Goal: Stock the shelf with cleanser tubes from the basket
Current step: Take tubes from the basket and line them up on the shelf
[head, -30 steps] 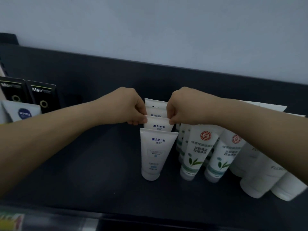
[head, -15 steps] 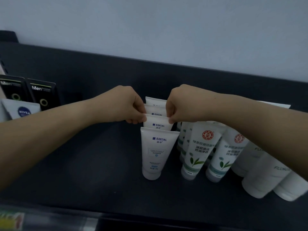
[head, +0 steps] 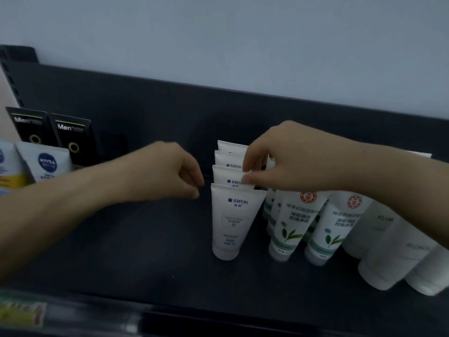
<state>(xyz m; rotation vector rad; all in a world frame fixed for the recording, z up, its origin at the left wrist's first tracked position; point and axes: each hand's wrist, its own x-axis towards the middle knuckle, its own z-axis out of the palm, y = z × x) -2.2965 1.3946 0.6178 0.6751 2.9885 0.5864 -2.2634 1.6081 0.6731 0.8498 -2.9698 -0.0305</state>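
Four Manting cleanser tubes (head: 233, 220) stand cap-down in single file, front to back, mid dark shelf (head: 121, 239). Right hand (head: 291, 161) pinches crimped top corner of second tube (head: 224, 175) from front. Left hand (head: 170, 173) just left of row, fingers loosely curled, grasping nothing, clear of tubes. Green-leaf tubes (head: 289, 222) just right of row; Nivea tubes (head: 47, 164) far left.
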